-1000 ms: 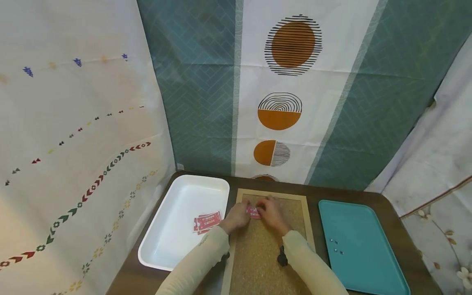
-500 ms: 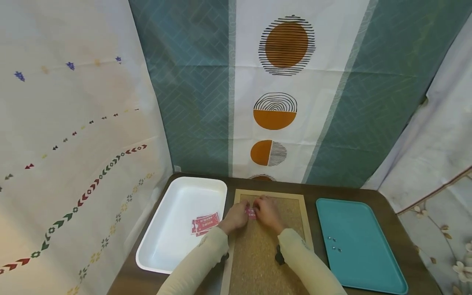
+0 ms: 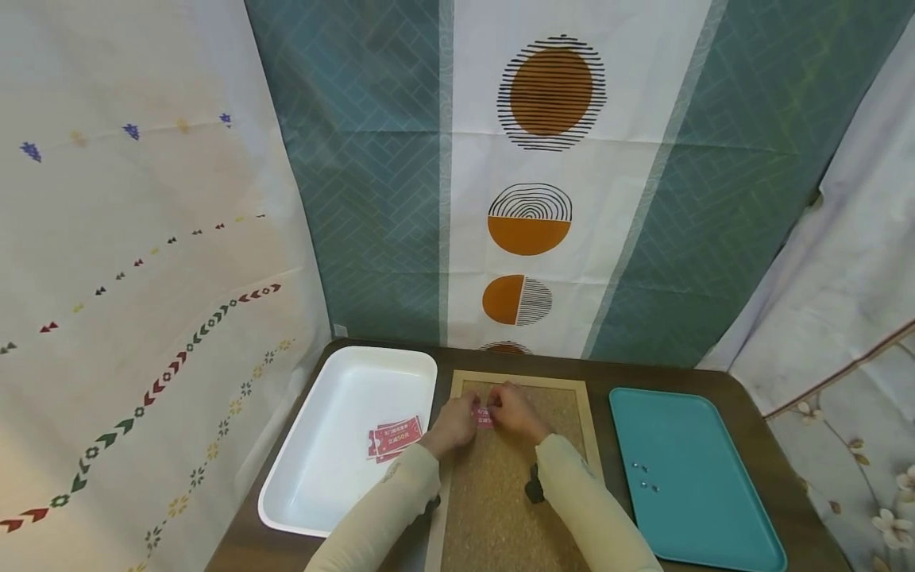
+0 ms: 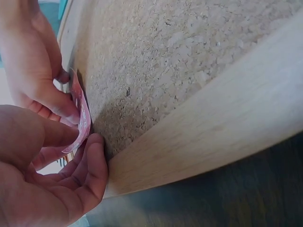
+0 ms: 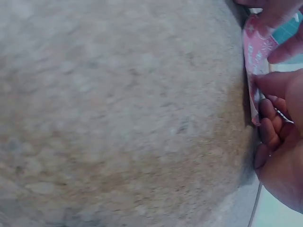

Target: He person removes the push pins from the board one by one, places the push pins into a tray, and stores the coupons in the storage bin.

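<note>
A red paper coupon with white lettering lies near the top left of the wood-framed corkboard. My left hand pinches its left part; in the left wrist view, the left thumb and fingers hold a curled-up edge of it. At the other end, my right hand has its thumb on the coupon's face and its fingers bent in close, seen in the right wrist view with the coupon tilted up from the cork. Whether a small pin sits between the right fingers, I cannot tell.
Left of the board stands a white tray with several more red coupons. A teal tray on the right bears several small shiny metal pieces. All rest on a dark wooden table with curtains behind.
The right hand has shifted slightly left over the coupon, covering more of it. The left hand keeps its place on the coupon. The head view has turned slightly.
</note>
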`<state>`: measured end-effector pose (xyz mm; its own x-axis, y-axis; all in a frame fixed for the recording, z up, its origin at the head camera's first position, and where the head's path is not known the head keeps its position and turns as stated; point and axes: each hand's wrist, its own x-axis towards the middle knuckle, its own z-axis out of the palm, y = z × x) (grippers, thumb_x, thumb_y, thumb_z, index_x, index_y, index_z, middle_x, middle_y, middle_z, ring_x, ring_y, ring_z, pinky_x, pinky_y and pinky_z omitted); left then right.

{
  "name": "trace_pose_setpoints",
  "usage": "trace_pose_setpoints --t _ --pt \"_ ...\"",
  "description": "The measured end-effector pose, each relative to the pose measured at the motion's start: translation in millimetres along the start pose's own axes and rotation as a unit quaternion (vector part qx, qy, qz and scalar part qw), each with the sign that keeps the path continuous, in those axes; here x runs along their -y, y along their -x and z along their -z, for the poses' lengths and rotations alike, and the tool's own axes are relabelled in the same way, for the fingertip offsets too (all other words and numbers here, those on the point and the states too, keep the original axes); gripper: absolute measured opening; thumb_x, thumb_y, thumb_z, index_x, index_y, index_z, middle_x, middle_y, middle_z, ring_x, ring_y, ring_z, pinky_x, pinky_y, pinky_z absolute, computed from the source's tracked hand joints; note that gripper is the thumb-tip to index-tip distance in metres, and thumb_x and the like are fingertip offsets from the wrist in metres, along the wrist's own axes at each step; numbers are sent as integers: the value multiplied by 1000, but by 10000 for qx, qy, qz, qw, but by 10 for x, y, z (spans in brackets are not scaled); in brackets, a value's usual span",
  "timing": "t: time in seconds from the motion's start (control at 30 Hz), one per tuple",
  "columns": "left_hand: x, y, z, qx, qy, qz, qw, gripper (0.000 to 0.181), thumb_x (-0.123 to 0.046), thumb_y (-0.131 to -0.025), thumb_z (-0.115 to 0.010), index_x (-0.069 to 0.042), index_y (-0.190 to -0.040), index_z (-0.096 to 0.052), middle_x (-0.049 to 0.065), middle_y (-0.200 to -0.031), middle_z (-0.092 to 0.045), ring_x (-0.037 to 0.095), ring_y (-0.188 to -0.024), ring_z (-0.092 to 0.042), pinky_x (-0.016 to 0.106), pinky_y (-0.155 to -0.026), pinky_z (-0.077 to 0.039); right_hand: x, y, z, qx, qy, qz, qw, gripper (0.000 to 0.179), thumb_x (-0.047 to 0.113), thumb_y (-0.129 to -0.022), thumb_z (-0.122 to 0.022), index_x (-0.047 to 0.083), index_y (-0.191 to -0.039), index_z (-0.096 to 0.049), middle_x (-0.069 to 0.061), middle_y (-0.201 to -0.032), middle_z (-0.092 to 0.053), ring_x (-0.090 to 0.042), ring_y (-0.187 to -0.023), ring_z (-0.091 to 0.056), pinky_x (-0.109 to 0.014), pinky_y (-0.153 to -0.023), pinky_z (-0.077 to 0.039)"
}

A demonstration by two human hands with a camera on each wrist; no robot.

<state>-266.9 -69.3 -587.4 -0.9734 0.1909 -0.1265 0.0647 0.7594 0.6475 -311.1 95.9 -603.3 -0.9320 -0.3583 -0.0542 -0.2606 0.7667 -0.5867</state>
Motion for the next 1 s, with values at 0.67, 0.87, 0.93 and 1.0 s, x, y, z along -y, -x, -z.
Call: trace_pose_setpoints --t 0.67,0.87,0.93,1.0 --pt "-1 25 -8 23 154 99 9998 30 3 -97 -62 -3 -127 -61 13 -99 -65 25 -82 -61 41 -71 -57 27 43 -36 -169 -720 -174 9971 8 4 -93 -74 6 -101 -73 -4 -93 -65 -19 -87 -55 -38 -79 -49" --pt "-8 -14 -21 -43 -2 159 9999 29 -1 -98 -64 -4 -126 -62 14 -101 -67 26 -85 -62 44 -78 -60 45 -13 -41 -204 -450 -217 9985 9 1 -94 -71 9 -90 -73 -1 -85 -66 -19 -82 -56 -39 -78 -51" --pt "-18 -29 -23 -83 -35 118 9999 28 0 -97 -63 -3 -125 -62 14 -100 -67 26 -84 -61 43 -76 -59 48 -28 -31 -163 -313 -213 9991 10 2 -95 -70 9 -88 -72 -1 -82 -64 -19 -79 -55 -37 -75 -49" --pt "-22 -39 -33 -75 -23 87 9999 29 2 -96 -64 -3 -124 -62 14 -98 -66 25 -83 -61 42 -74 -58 26 -32 -35 -131 -236 -251 9993 10 3 -95 -70 9 -87 -71 -1 -80 -63 -18 -77 -55 -35 -70 -48"
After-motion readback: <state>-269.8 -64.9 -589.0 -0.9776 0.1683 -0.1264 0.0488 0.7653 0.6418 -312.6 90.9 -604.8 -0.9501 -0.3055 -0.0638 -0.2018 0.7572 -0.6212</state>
